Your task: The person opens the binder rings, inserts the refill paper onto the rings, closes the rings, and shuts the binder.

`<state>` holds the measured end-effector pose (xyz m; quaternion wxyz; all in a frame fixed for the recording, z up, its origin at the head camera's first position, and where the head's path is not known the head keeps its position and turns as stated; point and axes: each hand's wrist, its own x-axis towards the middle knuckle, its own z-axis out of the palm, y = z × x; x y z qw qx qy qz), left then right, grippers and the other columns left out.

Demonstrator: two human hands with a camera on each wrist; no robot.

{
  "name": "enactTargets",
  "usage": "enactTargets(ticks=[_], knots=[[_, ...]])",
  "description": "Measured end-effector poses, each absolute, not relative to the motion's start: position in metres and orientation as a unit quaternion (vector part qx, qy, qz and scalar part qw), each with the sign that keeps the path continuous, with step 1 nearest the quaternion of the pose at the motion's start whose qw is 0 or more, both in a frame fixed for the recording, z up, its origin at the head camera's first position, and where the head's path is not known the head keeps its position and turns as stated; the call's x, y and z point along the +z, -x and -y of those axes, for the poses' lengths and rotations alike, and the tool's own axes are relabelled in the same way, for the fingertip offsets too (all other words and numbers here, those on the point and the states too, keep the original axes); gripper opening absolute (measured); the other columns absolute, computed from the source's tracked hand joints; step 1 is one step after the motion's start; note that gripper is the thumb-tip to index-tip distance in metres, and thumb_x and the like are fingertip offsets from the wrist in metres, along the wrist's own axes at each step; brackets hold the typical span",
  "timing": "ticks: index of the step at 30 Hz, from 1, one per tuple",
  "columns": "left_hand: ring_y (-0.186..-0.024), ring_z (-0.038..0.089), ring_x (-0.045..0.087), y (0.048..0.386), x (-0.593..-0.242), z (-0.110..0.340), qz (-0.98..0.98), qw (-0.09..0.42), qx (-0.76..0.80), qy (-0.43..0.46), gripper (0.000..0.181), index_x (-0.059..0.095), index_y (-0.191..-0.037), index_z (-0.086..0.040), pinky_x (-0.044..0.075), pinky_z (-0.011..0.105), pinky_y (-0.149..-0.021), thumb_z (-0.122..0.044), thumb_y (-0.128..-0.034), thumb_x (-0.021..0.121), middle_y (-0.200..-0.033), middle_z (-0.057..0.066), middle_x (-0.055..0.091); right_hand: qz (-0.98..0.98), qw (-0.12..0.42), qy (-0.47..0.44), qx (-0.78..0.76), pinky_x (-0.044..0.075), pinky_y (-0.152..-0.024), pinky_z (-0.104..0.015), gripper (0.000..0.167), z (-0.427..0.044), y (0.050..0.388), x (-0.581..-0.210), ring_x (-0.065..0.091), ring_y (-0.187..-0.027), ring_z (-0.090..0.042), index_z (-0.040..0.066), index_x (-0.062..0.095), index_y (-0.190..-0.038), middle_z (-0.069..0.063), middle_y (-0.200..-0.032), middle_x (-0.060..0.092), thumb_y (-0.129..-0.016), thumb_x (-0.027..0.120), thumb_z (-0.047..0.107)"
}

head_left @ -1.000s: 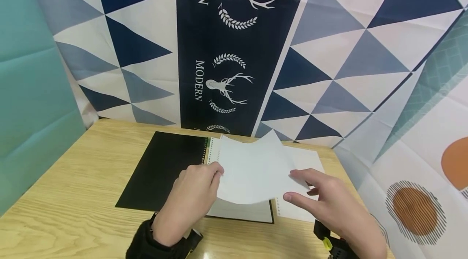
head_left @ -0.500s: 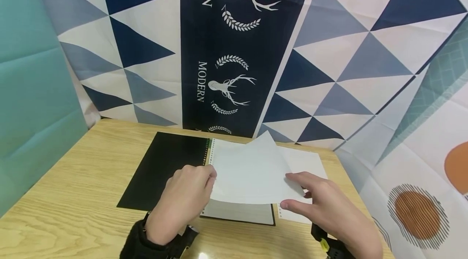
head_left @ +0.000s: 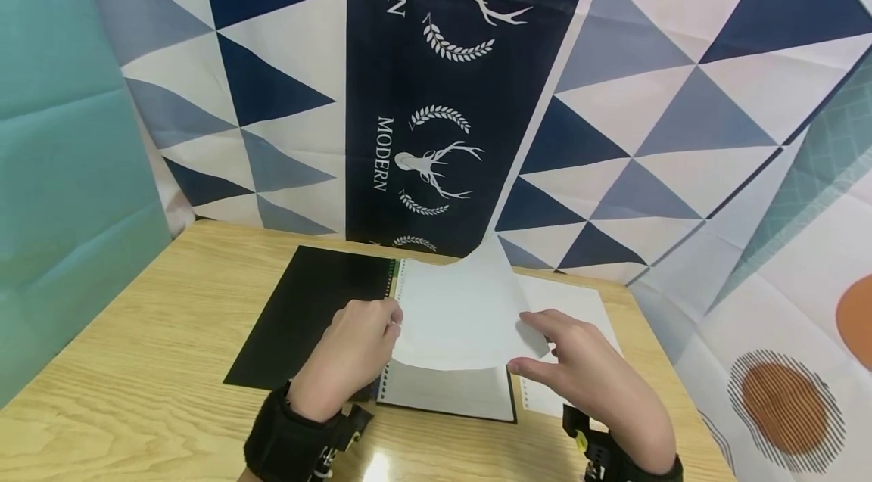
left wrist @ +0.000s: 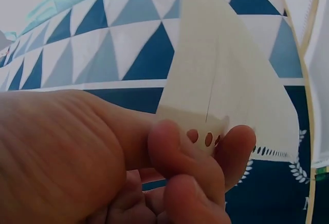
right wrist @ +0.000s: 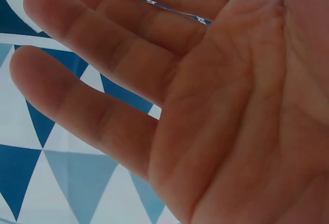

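Note:
My left hand point(head_left: 354, 342) pinches the left edge of a white loose-leaf sheet point(head_left: 456, 315) near its lower corner. In the left wrist view, the thumb and a fingertip hold the edge of the sheet point(left wrist: 216, 80) with its punched holes. The sheet is lifted and bowed over a spiral notebook, whose white page point(head_left: 450, 391) shows below it. My right hand point(head_left: 572, 353) is at the sheet's right edge, thumb apart from the fingers. In the right wrist view its fingers point(right wrist: 87, 100) are extended, and a bit of the sheet lies behind them.
To the left lies the notebook's opened black cover point(head_left: 313, 308). A further white punched sheet point(head_left: 572, 296) lies on the wooden table point(head_left: 136, 361) at the right, partly behind my right hand. A patterned cloth point(head_left: 436, 88) hangs along the table's back edge.
The sheet has stayed in my left hand, and its far edge and right side have changed their curve. My right hand has moved slightly left. The camera view has shifted a little.

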<state>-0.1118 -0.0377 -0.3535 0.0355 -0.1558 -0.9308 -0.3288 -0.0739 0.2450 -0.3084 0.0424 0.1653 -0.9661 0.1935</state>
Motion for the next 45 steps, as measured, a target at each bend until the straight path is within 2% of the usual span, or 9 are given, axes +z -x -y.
enactTargets(ticks=[9,20,31,41,45], knots=[[-0.062,0.015,0.055,0.120,-0.362,0.035,0.935,0.009,-0.323,0.145,0.012,0.072,-0.104,-0.003,0.047,0.027,-0.057,-0.006,-0.0980,0.063,-0.083,0.007,0.068,0.970,0.033,-0.149,0.191,0.058,-0.078,-0.037,0.058,-0.243,0.082,-0.313,0.069,-0.101,-0.018,0.005,0.067,-0.128,-0.008,-0.123,0.071,-0.080,0.086,0.031],[-0.060,0.016,0.054,0.124,-0.367,0.034,0.939,0.006,-0.312,0.143,0.011,0.071,-0.104,-0.003,0.045,0.027,-0.055,-0.009,-0.0977,0.065,-0.080,0.005,0.066,0.971,0.036,-0.149,0.182,0.057,-0.079,-0.038,0.060,-0.241,0.087,-0.315,0.068,-0.100,-0.019,0.002,0.065,-0.130,-0.011,-0.124,0.070,-0.081,0.085,0.030],[-0.061,0.017,0.055,0.125,-0.369,0.034,0.938,0.000,-0.318,0.137,0.014,0.070,-0.108,-0.002,0.046,0.027,-0.056,-0.009,-0.0972,0.066,-0.083,0.009,0.068,0.974,0.043,-0.144,0.169,0.057,-0.086,-0.044,0.063,-0.238,0.089,-0.316,0.069,-0.108,-0.028,-0.001,0.062,-0.133,-0.017,-0.130,0.067,-0.081,0.085,0.026],[-0.062,0.018,0.056,0.125,-0.368,0.033,0.939,-0.006,-0.320,0.129,0.018,0.070,-0.112,-0.001,0.048,0.027,-0.057,-0.010,-0.0965,0.068,-0.089,0.011,0.070,0.973,0.056,-0.149,0.167,0.057,-0.088,-0.046,0.065,-0.236,0.090,-0.317,0.069,-0.109,-0.029,-0.001,0.060,-0.136,-0.018,-0.130,0.067,-0.081,0.085,0.024],[-0.062,0.018,0.056,0.127,-0.370,0.033,0.939,-0.009,-0.319,0.127,0.020,0.069,-0.114,-0.001,0.048,0.027,-0.057,-0.010,-0.0961,0.068,-0.090,0.012,0.071,0.977,0.051,-0.138,0.157,0.055,-0.092,-0.048,0.066,-0.232,0.092,-0.318,0.067,-0.114,-0.032,0.000,0.059,-0.137,-0.018,-0.133,0.066,-0.082,0.085,0.024]])
